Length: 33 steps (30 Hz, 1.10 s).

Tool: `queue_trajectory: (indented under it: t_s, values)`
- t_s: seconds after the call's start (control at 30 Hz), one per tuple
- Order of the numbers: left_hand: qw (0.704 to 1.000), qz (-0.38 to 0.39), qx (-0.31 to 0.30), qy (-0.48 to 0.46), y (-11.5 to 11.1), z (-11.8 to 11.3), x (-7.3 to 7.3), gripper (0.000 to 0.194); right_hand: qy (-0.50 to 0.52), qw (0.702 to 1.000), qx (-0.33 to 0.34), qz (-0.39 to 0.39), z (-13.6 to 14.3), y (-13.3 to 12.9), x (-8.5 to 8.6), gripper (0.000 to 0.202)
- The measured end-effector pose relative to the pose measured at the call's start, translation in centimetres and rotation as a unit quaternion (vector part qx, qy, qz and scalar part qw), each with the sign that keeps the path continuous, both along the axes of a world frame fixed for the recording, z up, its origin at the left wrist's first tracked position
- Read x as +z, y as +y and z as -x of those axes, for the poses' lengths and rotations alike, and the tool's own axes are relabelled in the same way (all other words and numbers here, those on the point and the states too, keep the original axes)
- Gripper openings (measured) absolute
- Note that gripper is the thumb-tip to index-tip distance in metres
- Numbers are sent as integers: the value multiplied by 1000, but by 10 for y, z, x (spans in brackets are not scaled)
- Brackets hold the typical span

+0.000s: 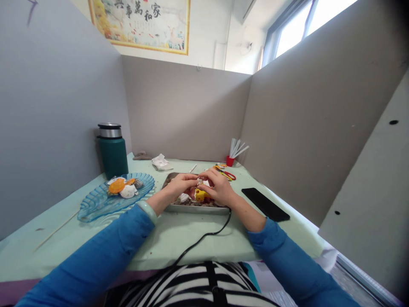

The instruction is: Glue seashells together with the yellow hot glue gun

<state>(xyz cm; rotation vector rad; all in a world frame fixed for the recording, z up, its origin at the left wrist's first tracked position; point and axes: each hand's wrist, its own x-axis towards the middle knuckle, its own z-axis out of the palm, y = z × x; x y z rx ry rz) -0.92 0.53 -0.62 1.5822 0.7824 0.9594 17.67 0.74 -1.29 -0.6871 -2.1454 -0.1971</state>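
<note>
My left hand (182, 186) and my right hand (218, 186) meet over a metal tray (191, 209). Between their fingertips is a small whitish piece (200, 181), pinched from both sides; its kind is too small to make out. Beneath my right hand, a yellow object (201, 195) with reddish spots lies in the tray, partly hidden by the fingers. Brown, pebble-like bits (179, 202) and some white pieces cover the tray's bottom. A black cord (204, 235) runs from the tray's right front corner toward my lap.
On the left stand a blue scalloped dish (92, 209) holding orange and white pieces and a green bottle (113, 155). Behind lies crumpled tissue (160, 162). To the right are red-and-yellow scissors (228, 174), a red cup (230, 161) of whitish sticks and a black phone (265, 204). Grey partitions (185, 106) enclose the table.
</note>
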Motion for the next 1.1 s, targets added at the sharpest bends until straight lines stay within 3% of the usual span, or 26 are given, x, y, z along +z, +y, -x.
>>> queue_trajectory:
  t_s: [0.73,1.1]
  values:
    - [1000,-9,12,24,-4,-2,2,25,-15,1000,6,1,-1,4,-3,23]
    - [991,-64,44,108,-6,-4,5,14,-27,999,18,-5,-1,7,-4,18]
